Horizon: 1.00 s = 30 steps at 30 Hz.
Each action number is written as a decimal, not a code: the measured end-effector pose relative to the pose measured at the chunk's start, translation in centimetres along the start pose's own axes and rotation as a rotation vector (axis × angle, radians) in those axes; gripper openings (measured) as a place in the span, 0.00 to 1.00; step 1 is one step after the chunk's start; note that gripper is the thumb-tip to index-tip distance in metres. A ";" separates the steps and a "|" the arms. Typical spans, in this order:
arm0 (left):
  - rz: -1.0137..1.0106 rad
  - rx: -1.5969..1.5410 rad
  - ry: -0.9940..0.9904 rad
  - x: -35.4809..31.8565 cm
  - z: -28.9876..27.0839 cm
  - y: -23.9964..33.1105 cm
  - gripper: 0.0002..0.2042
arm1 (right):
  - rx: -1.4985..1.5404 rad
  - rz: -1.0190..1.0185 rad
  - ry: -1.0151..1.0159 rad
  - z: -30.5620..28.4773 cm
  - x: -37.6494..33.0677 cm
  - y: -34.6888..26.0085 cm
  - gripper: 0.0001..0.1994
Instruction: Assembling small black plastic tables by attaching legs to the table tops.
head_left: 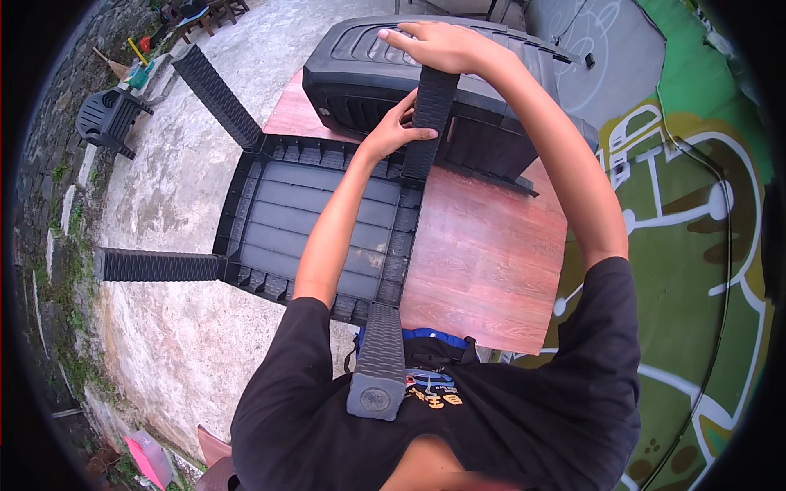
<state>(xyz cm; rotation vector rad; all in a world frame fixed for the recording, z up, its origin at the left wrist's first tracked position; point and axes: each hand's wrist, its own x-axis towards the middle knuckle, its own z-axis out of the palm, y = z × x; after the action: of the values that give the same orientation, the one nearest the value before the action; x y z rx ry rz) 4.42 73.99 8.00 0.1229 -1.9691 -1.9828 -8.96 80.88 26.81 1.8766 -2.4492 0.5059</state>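
Observation:
A dark grey plastic table lies upside down before me, its ribbed underside [315, 217] facing up and its woven-pattern legs pointing upward. My left hand [391, 135] grips the far right table leg [434, 106], with the thumb across its near face and the fingers partly hidden behind it. On that leg's upper end rests the palm of my right hand [450, 45], its fingers stretched out to the left. Other legs stand at the far left [217, 98], the near left [164, 266] and close to my chest [377, 360].
The table lies partly on a reddish wood-look surface [483, 254]. Right behind the held leg stands a bulky dark moulded plastic piece [352, 78]. Stacked dark plastic furniture [110, 119] sits by the left stone wall [41, 147]. A painted green wall [688, 327] rises at right.

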 end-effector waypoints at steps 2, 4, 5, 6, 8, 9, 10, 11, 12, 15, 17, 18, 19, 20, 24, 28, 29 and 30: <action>-0.013 0.006 0.004 -0.8 -0.7 -0.2 0.42 | 0.046 -0.030 0.153 -0.6 -0.6 -1.3 0.42; 0.010 0.045 -0.016 -0.6 -1.6 -0.2 0.43 | 0.122 -0.015 0.184 -0.9 -0.5 -1.5 0.42; 0.009 0.040 -0.023 -0.4 -1.3 -0.1 0.43 | 0.051 0.043 0.129 0.7 -1.3 -1.0 0.41; -0.008 0.012 -0.050 -0.2 -1.0 0.1 0.48 | -0.019 0.101 0.073 1.6 -1.7 -0.3 0.40; -0.009 -0.006 -0.073 0.4 -0.9 0.3 0.52 | 0.067 0.085 -0.008 0.3 -1.3 0.5 0.39; 0.021 0.003 -0.049 0.4 -0.4 0.3 0.47 | 0.026 0.043 0.033 0.0 -1.5 0.5 0.39; 0.045 0.011 -0.029 0.4 -0.4 -0.2 0.41 | -0.011 0.006 0.072 0.3 -1.5 0.7 0.39; 0.019 0.012 -0.016 0.0 -0.5 -0.2 0.41 | -0.012 -0.039 0.283 0.4 -1.6 0.2 0.38; 0.034 0.018 -0.017 0.0 -0.9 -0.1 0.41 | -0.020 -0.046 0.295 0.7 -1.9 -0.5 0.38; 0.040 -0.032 -0.013 -0.6 -0.7 0.2 0.42 | -0.111 0.067 0.157 1.7 -3.1 -1.7 0.36; 0.037 -0.041 -0.013 -0.4 -0.2 0.3 0.41 | -0.101 0.083 0.081 0.4 -2.9 -1.4 0.36; 0.027 -0.051 -0.008 -0.4 0.1 0.3 0.41 | -0.086 0.096 -0.002 -0.1 -3.0 -1.3 0.36; 0.034 -0.051 -0.013 -0.5 -0.1 0.0 0.41 | -0.091 0.099 0.004 -0.2 -2.8 -1.3 0.36; 0.011 -0.071 -0.015 -1.0 -0.3 -0.2 0.46 | -0.098 0.058 0.122 -0.5 -2.7 -1.6 0.36; 0.018 -0.095 -0.020 -0.7 -1.0 -1.1 0.51 | -0.009 0.003 0.434 -0.4 -2.6 -3.6 0.36; 0.007 -0.161 -0.030 -0.4 -0.3 -0.8 0.51 | -0.142 0.130 0.121 0.9 -4.0 -3.5 0.33; 0.013 -0.146 -0.030 -0.3 -0.2 -0.7 0.51 | -0.141 0.133 0.144 0.9 -3.9 -3.5 0.30; 0.021 -0.130 -0.029 -0.1 -0.3 -0.5 0.50 | -0.141 0.130 0.149 0.7 -3.7 -3.6 0.30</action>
<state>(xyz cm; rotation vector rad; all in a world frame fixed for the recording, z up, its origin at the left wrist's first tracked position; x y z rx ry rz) 4.53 73.77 7.45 0.0420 -1.8445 -2.1029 -4.45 83.39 26.28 1.5758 -2.4495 0.4453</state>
